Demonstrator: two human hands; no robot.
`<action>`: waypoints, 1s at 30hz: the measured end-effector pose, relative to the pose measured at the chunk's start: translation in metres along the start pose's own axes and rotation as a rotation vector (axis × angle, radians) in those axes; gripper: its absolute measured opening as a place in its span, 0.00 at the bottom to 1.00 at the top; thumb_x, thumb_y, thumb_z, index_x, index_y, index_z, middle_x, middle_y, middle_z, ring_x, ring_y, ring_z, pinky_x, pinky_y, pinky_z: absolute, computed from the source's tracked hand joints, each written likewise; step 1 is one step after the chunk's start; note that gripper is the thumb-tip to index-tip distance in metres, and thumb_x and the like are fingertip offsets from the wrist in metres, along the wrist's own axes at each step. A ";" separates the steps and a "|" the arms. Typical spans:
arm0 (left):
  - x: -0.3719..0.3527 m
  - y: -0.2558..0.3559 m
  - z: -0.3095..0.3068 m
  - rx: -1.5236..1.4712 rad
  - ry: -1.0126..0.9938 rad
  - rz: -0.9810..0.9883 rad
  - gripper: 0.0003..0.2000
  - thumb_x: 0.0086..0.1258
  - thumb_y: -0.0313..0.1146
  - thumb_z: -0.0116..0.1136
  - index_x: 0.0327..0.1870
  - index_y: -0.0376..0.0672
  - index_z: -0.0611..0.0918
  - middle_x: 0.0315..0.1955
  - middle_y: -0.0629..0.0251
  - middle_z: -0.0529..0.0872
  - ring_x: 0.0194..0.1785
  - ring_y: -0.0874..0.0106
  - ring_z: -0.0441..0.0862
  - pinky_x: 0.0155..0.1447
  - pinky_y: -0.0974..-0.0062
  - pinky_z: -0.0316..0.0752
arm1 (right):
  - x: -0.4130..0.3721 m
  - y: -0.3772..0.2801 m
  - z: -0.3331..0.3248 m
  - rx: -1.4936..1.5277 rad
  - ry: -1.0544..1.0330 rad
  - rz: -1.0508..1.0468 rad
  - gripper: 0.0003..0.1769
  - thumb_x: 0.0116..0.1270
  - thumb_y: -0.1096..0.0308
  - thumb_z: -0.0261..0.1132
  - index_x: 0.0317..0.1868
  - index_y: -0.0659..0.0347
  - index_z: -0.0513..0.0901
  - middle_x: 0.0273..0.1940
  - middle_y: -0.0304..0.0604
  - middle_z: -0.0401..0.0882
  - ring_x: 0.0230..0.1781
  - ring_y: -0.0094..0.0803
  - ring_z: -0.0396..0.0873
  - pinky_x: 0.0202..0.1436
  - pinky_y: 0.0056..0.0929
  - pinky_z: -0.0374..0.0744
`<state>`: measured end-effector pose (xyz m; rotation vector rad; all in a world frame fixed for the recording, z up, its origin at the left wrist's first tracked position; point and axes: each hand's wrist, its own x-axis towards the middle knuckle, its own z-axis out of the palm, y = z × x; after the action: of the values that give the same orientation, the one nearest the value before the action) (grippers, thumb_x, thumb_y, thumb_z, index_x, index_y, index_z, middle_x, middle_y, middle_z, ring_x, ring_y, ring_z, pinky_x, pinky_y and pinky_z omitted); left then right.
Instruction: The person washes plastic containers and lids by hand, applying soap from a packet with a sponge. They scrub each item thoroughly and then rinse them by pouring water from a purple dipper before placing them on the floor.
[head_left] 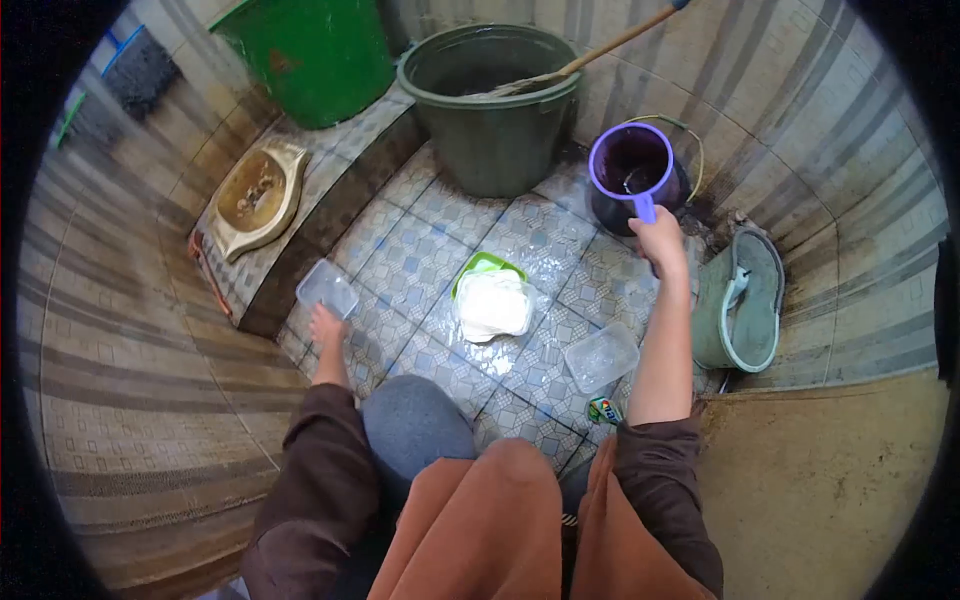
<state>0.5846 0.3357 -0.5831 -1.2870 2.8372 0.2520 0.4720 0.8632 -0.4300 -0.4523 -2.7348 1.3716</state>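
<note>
My right hand [660,242] is closed around the handle of a purple water dipper [644,205], whose round bowl is over a dark bucket [612,218]. At the left, my left hand [328,328] grips the near edge of a clear plastic container [326,285], close to the tiled step. Between the hands, a stack of white and clear plastic containers [494,304] sits on the wet floor, with a green piece [487,262] showing behind it. Another clear container [602,357] rests on the tiles near my right forearm.
A large grey-green tub [490,150] with a wooden-handled tool [610,46] stands at the back. A green bin [310,60] and a squat toilet [262,200] are on the raised step. At right stands a cut-open pale green container [712,310]; a small green packet [603,410] lies nearby.
</note>
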 end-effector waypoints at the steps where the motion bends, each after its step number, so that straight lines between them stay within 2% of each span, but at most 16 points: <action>1: -0.005 0.013 0.001 0.004 0.045 -0.053 0.37 0.42 0.35 0.63 0.56 0.52 0.57 0.56 0.60 0.60 0.58 0.56 0.58 0.57 0.56 0.57 | 0.005 -0.003 0.006 -0.001 0.070 -0.097 0.15 0.45 0.66 0.58 0.33 0.66 0.72 0.26 0.52 0.76 0.27 0.42 0.76 0.33 0.34 0.72; 3: -0.009 0.046 0.002 -0.012 0.106 -0.078 0.44 0.37 0.36 0.66 0.59 0.53 0.53 0.59 0.57 0.56 0.61 0.54 0.53 0.59 0.53 0.54 | 0.000 -0.032 0.010 0.256 0.018 -0.131 0.17 0.46 0.64 0.58 0.36 0.66 0.71 0.30 0.55 0.75 0.30 0.46 0.74 0.37 0.36 0.71; 4: -0.014 0.063 0.005 -0.089 0.114 0.072 0.41 0.40 0.36 0.64 0.59 0.49 0.55 0.59 0.54 0.56 0.61 0.53 0.52 0.60 0.54 0.53 | 0.011 -0.036 0.020 0.142 0.091 -0.400 0.16 0.52 0.66 0.58 0.42 0.61 0.71 0.23 0.38 0.73 0.21 0.25 0.73 0.21 0.24 0.73; 5: -0.020 0.078 0.008 -0.163 0.119 0.219 0.39 0.42 0.36 0.62 0.59 0.46 0.57 0.59 0.51 0.55 0.62 0.53 0.51 0.60 0.54 0.52 | 0.021 -0.038 0.028 0.035 0.165 -0.441 0.18 0.52 0.65 0.59 0.45 0.61 0.71 0.26 0.41 0.75 0.25 0.24 0.75 0.24 0.25 0.73; 6: -0.020 0.091 0.021 -0.280 -0.005 0.389 0.37 0.43 0.36 0.62 0.58 0.43 0.58 0.57 0.50 0.58 0.60 0.54 0.54 0.60 0.59 0.53 | 0.018 -0.062 0.028 0.043 0.205 -0.451 0.19 0.52 0.62 0.60 0.45 0.58 0.72 0.29 0.47 0.78 0.29 0.31 0.78 0.29 0.29 0.74; 7: -0.020 0.106 0.035 -0.392 -0.128 0.559 0.36 0.43 0.36 0.62 0.57 0.40 0.60 0.55 0.48 0.61 0.59 0.55 0.58 0.60 0.63 0.55 | 0.012 -0.091 0.025 -0.048 0.281 -0.389 0.21 0.50 0.57 0.60 0.44 0.57 0.73 0.31 0.54 0.76 0.34 0.50 0.74 0.36 0.41 0.72; 8: -0.033 0.124 0.039 -0.347 -0.272 0.640 0.36 0.46 0.40 0.60 0.56 0.34 0.61 0.52 0.46 0.66 0.57 0.56 0.63 0.59 0.69 0.58 | 0.016 -0.109 0.029 -0.128 0.353 -0.385 0.19 0.51 0.57 0.60 0.42 0.56 0.74 0.28 0.50 0.77 0.31 0.48 0.75 0.32 0.41 0.72; 11: -0.054 0.148 0.071 -0.134 -0.643 0.563 0.39 0.51 0.53 0.53 0.57 0.31 0.57 0.48 0.42 0.69 0.53 0.52 0.67 0.55 0.64 0.63 | 0.073 -0.127 0.063 -0.340 0.484 -0.630 0.12 0.51 0.59 0.59 0.34 0.56 0.76 0.25 0.46 0.77 0.26 0.42 0.77 0.28 0.39 0.72; 14: -0.065 0.159 0.083 0.126 -0.683 0.669 0.25 0.52 0.50 0.51 0.43 0.36 0.73 0.42 0.47 0.76 0.47 0.55 0.73 0.50 0.62 0.67 | 0.122 -0.152 0.098 -0.693 0.596 -0.633 0.06 0.52 0.66 0.54 0.27 0.53 0.78 0.24 0.39 0.78 0.25 0.33 0.78 0.24 0.32 0.72; 16: -0.076 0.157 0.080 0.103 -0.606 0.730 0.21 0.52 0.48 0.51 0.37 0.37 0.77 0.37 0.50 0.78 0.43 0.55 0.75 0.46 0.62 0.70 | 0.133 -0.169 0.112 -0.744 0.479 -0.567 0.07 0.52 0.69 0.53 0.26 0.54 0.79 0.23 0.43 0.78 0.26 0.38 0.78 0.26 0.36 0.74; 20: -0.079 0.157 0.087 0.028 -0.613 0.797 0.17 0.54 0.43 0.51 0.37 0.37 0.76 0.36 0.52 0.78 0.40 0.58 0.77 0.41 0.63 0.74 | 0.139 -0.187 0.127 -0.691 0.175 -0.446 0.09 0.52 0.65 0.55 0.30 0.54 0.81 0.29 0.44 0.79 0.33 0.36 0.79 0.36 0.35 0.75; 22: -0.083 0.158 0.074 -0.654 -1.142 0.321 0.11 0.55 0.36 0.51 0.34 0.39 0.74 0.33 0.58 0.77 0.35 0.63 0.78 0.37 0.67 0.77 | 0.138 -0.185 0.125 -0.495 0.125 -0.423 0.10 0.50 0.59 0.60 0.30 0.53 0.81 0.30 0.44 0.79 0.36 0.35 0.78 0.40 0.33 0.74; 23: -0.084 0.163 0.063 -0.798 -1.241 0.253 0.08 0.56 0.32 0.50 0.35 0.40 0.70 0.31 0.63 0.73 0.30 0.68 0.76 0.35 0.70 0.79 | 0.138 -0.185 0.125 -0.332 0.148 -0.325 0.12 0.47 0.56 0.64 0.29 0.53 0.81 0.28 0.43 0.79 0.35 0.33 0.77 0.39 0.31 0.74; 24: -0.087 0.172 0.040 -0.794 -1.241 0.257 0.08 0.56 0.32 0.50 0.35 0.40 0.70 0.31 0.63 0.73 0.30 0.68 0.76 0.35 0.70 0.79 | 0.139 -0.184 0.121 -0.329 0.152 -0.322 0.12 0.47 0.56 0.64 0.29 0.53 0.81 0.28 0.43 0.79 0.35 0.33 0.77 0.39 0.31 0.74; 26: -0.093 0.192 0.000 -1.004 -1.410 0.175 0.11 0.56 0.32 0.50 0.39 0.41 0.68 0.32 0.60 0.72 0.32 0.66 0.74 0.38 0.66 0.78 | 0.140 -0.175 0.107 0.153 0.020 -0.243 0.11 0.48 0.56 0.62 0.27 0.54 0.82 0.27 0.41 0.79 0.30 0.33 0.78 0.33 0.31 0.73; 30: -0.096 0.245 -0.025 -1.015 -1.284 0.134 0.22 0.54 0.31 0.48 0.52 0.48 0.62 0.45 0.55 0.66 0.45 0.62 0.69 0.44 0.55 0.73 | 0.135 -0.159 0.078 0.734 -0.017 -0.304 0.09 0.53 0.62 0.60 0.27 0.58 0.81 0.20 0.35 0.78 0.14 0.20 0.69 0.19 0.21 0.68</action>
<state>0.4657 0.5626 -0.5162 -0.4794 1.5716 1.8319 0.2918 0.7503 -0.3632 0.0253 -1.9682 2.0954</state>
